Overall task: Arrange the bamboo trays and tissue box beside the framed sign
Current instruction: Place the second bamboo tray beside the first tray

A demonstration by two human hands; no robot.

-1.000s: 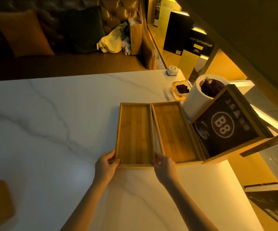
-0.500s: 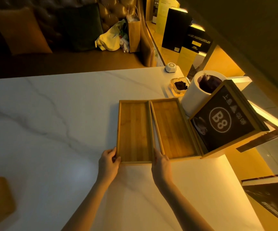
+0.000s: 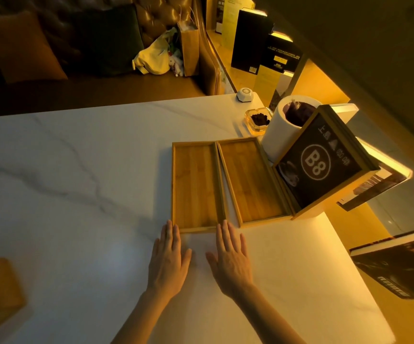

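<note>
grip open, trays [image 3: 197, 187] lengthwise away

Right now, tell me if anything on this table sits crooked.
The right tray is angled against the left tray: they meet at the far end and gap near the hands. Its near edge also stops shorter.

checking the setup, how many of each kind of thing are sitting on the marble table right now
bamboo trays: 2 (left tray, right tray)
framed sign: 1
white cylindrical holder: 1
glass ashtray: 1
white call button: 1
total: 6
</note>
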